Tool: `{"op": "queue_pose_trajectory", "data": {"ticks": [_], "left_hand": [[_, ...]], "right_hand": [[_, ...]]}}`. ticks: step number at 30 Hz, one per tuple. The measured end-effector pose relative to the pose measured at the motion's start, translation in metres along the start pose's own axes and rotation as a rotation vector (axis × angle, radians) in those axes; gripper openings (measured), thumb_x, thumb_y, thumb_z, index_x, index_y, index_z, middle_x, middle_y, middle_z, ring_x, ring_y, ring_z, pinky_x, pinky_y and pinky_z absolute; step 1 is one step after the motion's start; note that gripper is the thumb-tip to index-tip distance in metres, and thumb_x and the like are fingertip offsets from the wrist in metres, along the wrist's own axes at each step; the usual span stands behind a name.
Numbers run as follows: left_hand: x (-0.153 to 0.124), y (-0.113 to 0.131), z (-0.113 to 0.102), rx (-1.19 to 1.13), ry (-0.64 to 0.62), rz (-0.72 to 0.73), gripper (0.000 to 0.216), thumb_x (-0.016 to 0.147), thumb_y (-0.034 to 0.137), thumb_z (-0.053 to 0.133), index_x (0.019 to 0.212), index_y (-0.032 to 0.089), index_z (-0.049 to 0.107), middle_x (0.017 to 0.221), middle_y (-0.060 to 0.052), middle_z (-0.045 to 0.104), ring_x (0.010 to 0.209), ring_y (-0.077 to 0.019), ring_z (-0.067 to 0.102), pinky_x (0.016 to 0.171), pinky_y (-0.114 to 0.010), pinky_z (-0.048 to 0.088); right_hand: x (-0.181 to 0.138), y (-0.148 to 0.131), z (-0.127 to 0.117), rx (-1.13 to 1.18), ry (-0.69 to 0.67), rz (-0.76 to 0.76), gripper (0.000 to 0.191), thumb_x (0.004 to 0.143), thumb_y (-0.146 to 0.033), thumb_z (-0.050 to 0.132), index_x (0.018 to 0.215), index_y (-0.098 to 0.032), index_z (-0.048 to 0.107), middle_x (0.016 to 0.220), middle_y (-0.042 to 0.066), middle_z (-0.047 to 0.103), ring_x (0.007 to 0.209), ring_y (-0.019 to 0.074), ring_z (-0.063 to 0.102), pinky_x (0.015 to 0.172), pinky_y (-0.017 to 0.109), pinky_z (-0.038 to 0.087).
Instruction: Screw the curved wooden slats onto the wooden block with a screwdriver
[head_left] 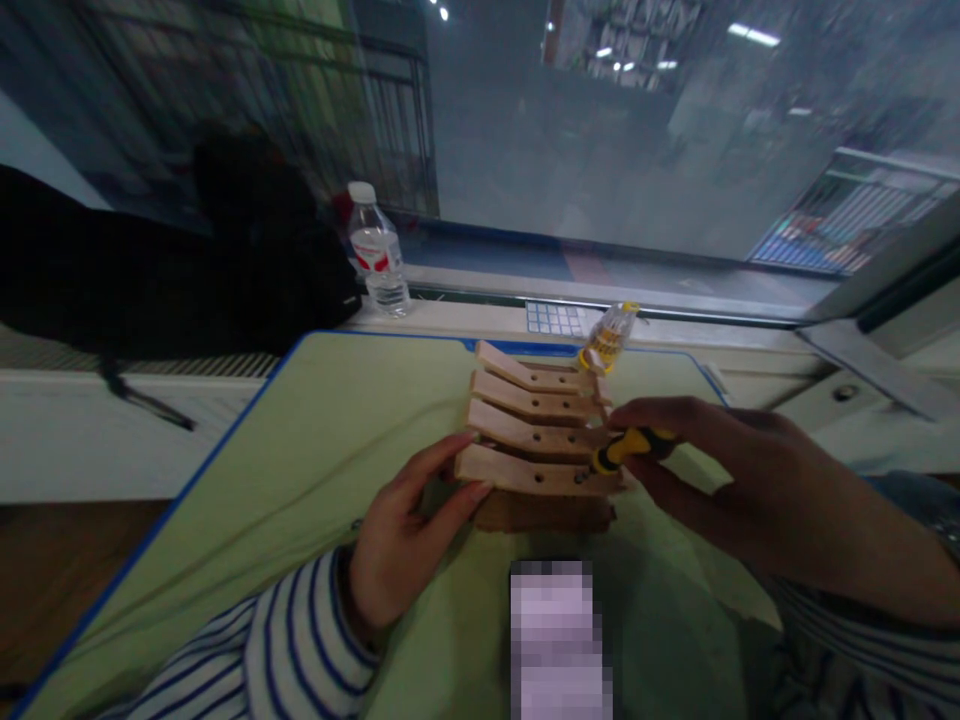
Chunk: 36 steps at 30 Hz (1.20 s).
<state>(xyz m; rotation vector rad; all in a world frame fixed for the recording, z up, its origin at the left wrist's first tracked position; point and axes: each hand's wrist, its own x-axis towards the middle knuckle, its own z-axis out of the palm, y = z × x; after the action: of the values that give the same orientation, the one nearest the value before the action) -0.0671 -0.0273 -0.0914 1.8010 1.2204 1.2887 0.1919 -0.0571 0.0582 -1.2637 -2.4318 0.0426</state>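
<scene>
A wooden rack (pixel 517 469) of several bent slats, each with drilled holes, stands on the green table over a darker wooden base (pixel 544 513). My left hand (pixel 412 530) pinches the left end of the nearest slat between thumb and fingers. In my right hand (pixel 720 480) is a yellow and black screwdriver (pixel 619 450), held slantwise. Its tip points down at the right hole of that nearest slat; whether it sits in a screw there I cannot tell. Behind the rack's right end a clear container with yellow ends (pixel 613 330) leans.
A phone with a blurred screen (pixel 559 640) lies in front of the rack on the green table (pixel 322 420). Along the window sill are a water bottle (pixel 379 255), a gridded white card (pixel 555 318) and a black bag (pixel 172 270). Window glass rises behind.
</scene>
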Motion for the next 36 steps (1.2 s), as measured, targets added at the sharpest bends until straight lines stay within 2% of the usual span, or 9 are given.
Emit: {"op": "queue_pose_trajectory", "data": {"ticks": [6,17,21,28,36], "left_hand": [[0.002,-0.003,0.002,-0.029,0.01,-0.001,0.044,0.081,0.033,0.067,0.123,0.025,0.058,0.114,-0.006,0.065,0.102,-0.0207,0.062,0.088,-0.032,0.052],[0.002,-0.004,0.002,-0.108,0.041,-0.042,0.045,0.079,0.037,0.068,0.121,0.021,0.06,0.112,-0.008,0.066,0.1,-0.0212,0.063,0.092,-0.034,0.051],[0.001,-0.007,0.001,-0.116,0.044,-0.05,0.045,0.078,0.037,0.069,0.12,0.023,0.06,0.112,-0.007,0.067,0.098,-0.0208,0.064,0.09,-0.033,0.051],[0.0,-0.012,0.002,-0.119,0.015,-0.053,0.041,0.08,0.033,0.068,0.12,0.027,0.059,0.117,-0.005,0.064,0.106,-0.0199,0.061,0.096,-0.034,0.047],[0.004,-0.01,0.004,-0.085,0.041,-0.034,0.041,0.08,0.035,0.067,0.119,0.026,0.06,0.112,-0.004,0.066,0.101,-0.0172,0.062,0.09,-0.029,0.05]], "right_hand": [[0.001,0.0,-0.002,-0.017,-0.018,0.012,0.033,0.088,-0.02,0.053,0.121,-0.025,0.051,0.099,0.001,0.072,0.072,0.0165,0.071,0.064,0.027,0.057],[0.003,0.004,-0.002,-0.027,-0.032,-0.029,0.028,0.09,-0.022,0.052,0.118,-0.025,0.049,0.101,0.0,0.072,0.081,0.0169,0.07,0.067,0.026,0.054],[0.005,0.004,0.0,-0.009,-0.045,-0.025,0.027,0.091,-0.022,0.051,0.117,-0.025,0.048,0.104,0.001,0.071,0.081,0.0165,0.07,0.067,0.026,0.053],[0.002,0.008,0.001,0.054,-0.074,0.002,0.025,0.091,-0.021,0.051,0.115,-0.026,0.048,0.101,0.001,0.07,0.082,0.016,0.069,0.071,0.027,0.052],[0.002,0.009,0.003,-0.017,-0.045,0.007,0.028,0.091,-0.025,0.052,0.118,-0.025,0.047,0.093,0.001,0.071,0.076,0.0175,0.069,0.067,0.028,0.052]]}}
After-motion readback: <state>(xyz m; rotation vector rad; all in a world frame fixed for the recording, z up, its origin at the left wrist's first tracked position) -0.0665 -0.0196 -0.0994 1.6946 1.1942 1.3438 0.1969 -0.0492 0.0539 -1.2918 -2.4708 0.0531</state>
